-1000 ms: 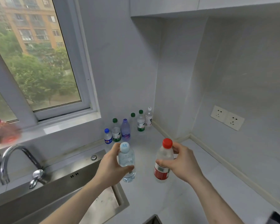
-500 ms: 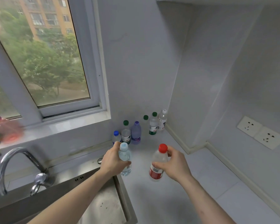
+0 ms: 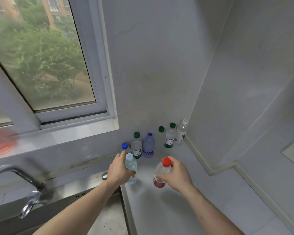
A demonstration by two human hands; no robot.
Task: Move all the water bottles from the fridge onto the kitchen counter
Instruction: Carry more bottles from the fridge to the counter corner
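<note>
- Steel sink (image 3: 98, 223) at near left, cut off by the frame.
- Left hand (image 3: 120, 170) wraps a pale-capped bottle (image 3: 130, 167), base low over the counter (image 3: 176, 209); contact unclear.
- Right hand (image 3: 176, 175) clasps a red-capped bottle (image 3: 161, 173).
- Six bottles (image 3: 148, 146) stand far, against the wall; one nearly hidden.

A single head-worn wide-angle camera looks forward and steeply down into a kitchen corner, close above the counter (image 3: 202, 206) filling the lower right of the frame. The window (image 3: 46, 65) occupies the upper left, the sink (image 3: 85, 216) the lower left. Both forearms enter from the bottom edge.
</note>
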